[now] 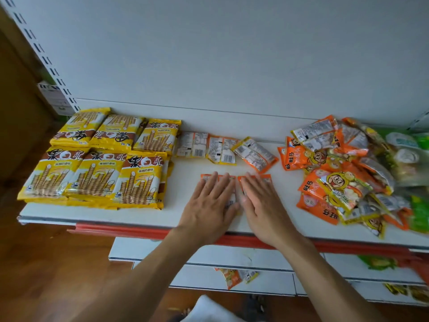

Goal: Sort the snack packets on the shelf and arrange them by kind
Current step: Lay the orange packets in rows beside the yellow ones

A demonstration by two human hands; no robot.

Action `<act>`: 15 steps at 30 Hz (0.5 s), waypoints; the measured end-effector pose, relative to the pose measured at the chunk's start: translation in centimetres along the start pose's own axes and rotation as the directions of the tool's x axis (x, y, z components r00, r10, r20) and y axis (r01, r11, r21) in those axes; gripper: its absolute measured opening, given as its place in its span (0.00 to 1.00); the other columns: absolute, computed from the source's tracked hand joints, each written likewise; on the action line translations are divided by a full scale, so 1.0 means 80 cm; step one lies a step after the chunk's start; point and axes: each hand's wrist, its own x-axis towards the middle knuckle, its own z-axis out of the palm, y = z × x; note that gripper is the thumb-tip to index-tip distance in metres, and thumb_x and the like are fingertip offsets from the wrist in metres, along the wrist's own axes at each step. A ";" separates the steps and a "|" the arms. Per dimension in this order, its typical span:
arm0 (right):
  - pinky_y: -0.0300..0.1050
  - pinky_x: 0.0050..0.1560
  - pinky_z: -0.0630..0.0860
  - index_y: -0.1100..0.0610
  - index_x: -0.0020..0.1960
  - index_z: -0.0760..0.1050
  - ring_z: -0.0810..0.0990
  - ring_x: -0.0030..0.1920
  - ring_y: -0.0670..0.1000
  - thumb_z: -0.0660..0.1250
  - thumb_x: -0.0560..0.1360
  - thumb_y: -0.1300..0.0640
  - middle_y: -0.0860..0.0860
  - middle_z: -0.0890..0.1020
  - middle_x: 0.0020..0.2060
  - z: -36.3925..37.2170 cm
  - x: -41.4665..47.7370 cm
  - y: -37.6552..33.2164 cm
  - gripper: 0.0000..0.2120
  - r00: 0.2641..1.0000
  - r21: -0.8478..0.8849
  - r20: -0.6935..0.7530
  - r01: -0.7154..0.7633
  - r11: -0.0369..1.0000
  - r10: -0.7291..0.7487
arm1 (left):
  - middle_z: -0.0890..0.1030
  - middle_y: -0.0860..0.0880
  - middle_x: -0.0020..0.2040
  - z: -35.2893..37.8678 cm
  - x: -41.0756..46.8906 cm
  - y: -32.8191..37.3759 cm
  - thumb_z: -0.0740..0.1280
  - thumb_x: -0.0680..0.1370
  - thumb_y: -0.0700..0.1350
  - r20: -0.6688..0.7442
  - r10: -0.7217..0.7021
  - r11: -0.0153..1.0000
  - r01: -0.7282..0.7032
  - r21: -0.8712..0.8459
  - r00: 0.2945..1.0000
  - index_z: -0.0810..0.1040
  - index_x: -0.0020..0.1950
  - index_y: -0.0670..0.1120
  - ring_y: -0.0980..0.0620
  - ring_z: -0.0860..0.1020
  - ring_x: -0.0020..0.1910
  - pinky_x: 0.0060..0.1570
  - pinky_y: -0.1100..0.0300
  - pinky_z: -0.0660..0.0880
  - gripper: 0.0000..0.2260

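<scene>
Your white shelf (287, 182) has a red front edge. The yellow wafer-roll packs (99, 156) are at far left, stacked in two rows of three, label up. The mixed heap of orange snack packets (336, 173) is at far right, unsorted, some face up and some face down, with green packets (420, 212) at its outer edge. At back centre there's a row of three small packets (220, 149) with the barcode side up, the rightmost skewed. Your left hand (209, 205) and right hand (264, 205) lie flat, side by side at front centre, fingers straight and slightly spread. Each presses one face-down orange packet, left one (205, 178), right one (265, 178). The two packets are edge to edge. There's one stray packet (229, 276) on the lower shelf.
</scene>
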 end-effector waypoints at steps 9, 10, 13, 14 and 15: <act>0.41 0.74 0.34 0.55 0.80 0.46 0.36 0.77 0.47 0.44 0.84 0.49 0.49 0.44 0.79 0.003 -0.004 -0.005 0.26 0.988 0.004 0.053 -0.145 0.989 0.144 | 0.44 0.52 0.81 -0.008 -0.001 -0.009 0.45 0.84 0.57 0.031 -0.010 1.000 0.010 0.012 0.999 0.44 0.81 0.52 0.50 0.38 0.79 0.76 0.50 0.36 0.26; 0.41 0.75 0.35 0.55 0.80 0.47 0.38 0.78 0.47 0.45 0.84 0.49 0.49 0.45 0.79 0.001 -0.003 -0.006 0.26 0.988 0.012 0.040 -0.148 0.989 0.147 | 0.45 0.51 0.81 -0.010 0.001 -0.011 0.46 0.84 0.56 0.030 -0.006 1.000 0.006 0.011 1.000 0.45 0.81 0.51 0.50 0.39 0.79 0.76 0.49 0.36 0.27; 0.43 0.76 0.35 0.57 0.80 0.47 0.37 0.78 0.50 0.44 0.85 0.50 0.52 0.44 0.79 0.002 -0.005 -0.013 0.26 0.991 -0.063 0.029 -0.128 0.990 0.130 | 0.43 0.51 0.81 -0.014 -0.001 -0.014 0.45 0.84 0.55 0.027 -0.013 1.000 0.013 -0.008 1.000 0.43 0.81 0.50 0.50 0.37 0.79 0.76 0.50 0.35 0.27; 0.41 0.75 0.33 0.57 0.80 0.47 0.37 0.78 0.50 0.44 0.85 0.50 0.52 0.44 0.80 0.004 -0.003 -0.016 0.26 0.990 -0.048 0.044 -0.131 0.990 0.133 | 0.42 0.51 0.81 -0.014 -0.003 -0.015 0.45 0.84 0.55 0.045 -0.018 1.000 0.018 0.000 0.999 0.42 0.81 0.50 0.50 0.37 0.79 0.76 0.51 0.35 0.26; 0.39 0.74 0.32 0.57 0.80 0.47 0.37 0.78 0.49 0.44 0.85 0.51 0.52 0.44 0.80 0.003 0.001 -0.021 0.25 0.987 0.005 0.065 -0.145 0.989 0.145 | 0.41 0.51 0.81 -0.015 -0.006 -0.016 0.45 0.84 0.54 0.058 -0.026 1.000 0.026 0.015 0.998 0.42 0.81 0.50 0.49 0.37 0.79 0.76 0.51 0.34 0.26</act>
